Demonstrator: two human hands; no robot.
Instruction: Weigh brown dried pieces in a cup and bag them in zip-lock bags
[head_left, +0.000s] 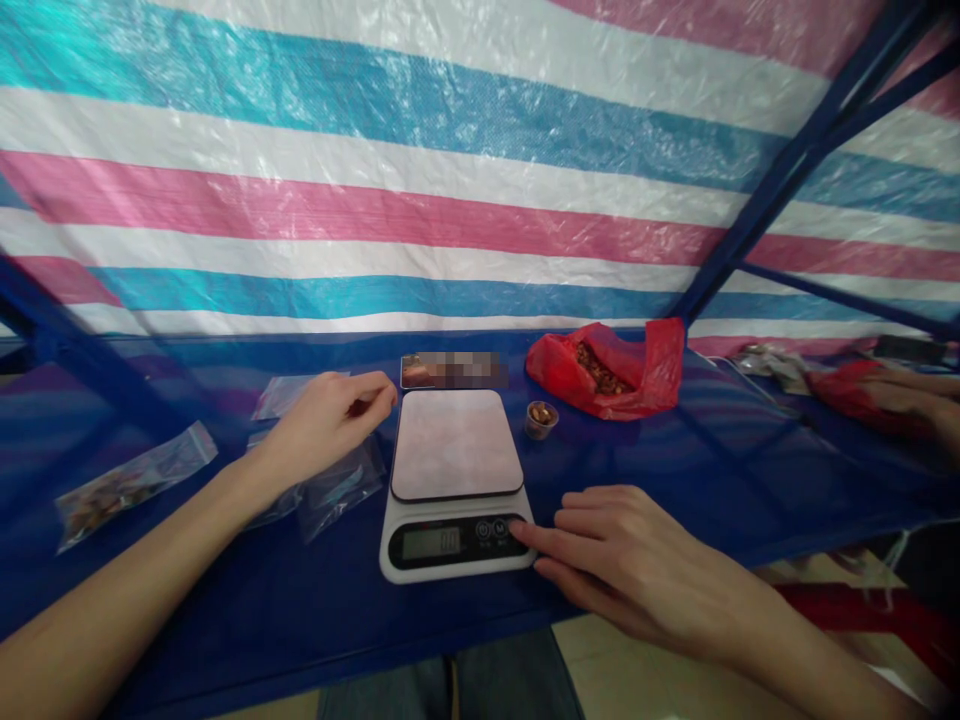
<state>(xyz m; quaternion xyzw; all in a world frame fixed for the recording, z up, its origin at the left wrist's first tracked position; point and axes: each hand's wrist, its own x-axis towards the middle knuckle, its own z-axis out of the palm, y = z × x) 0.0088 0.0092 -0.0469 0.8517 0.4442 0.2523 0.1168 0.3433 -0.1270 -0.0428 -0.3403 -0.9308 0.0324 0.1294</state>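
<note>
Scale (459,460) just left of cup (541,420); likely light, rigid, slidey; grip base (461,574) by both sides; right hand (626,555) nearside of cup, index extended to button panel (487,532), gripping nothing; left hand (334,412) left of cup, loosely curled, contents unclear.

Blue table (300,625) here, white scale (457,445) at the fingertip of the right hand (622,545), clear bags (343,495) under the left hand (330,425), red bag (651,378) and small cup (539,428) farther out, beyond the right.
</note>
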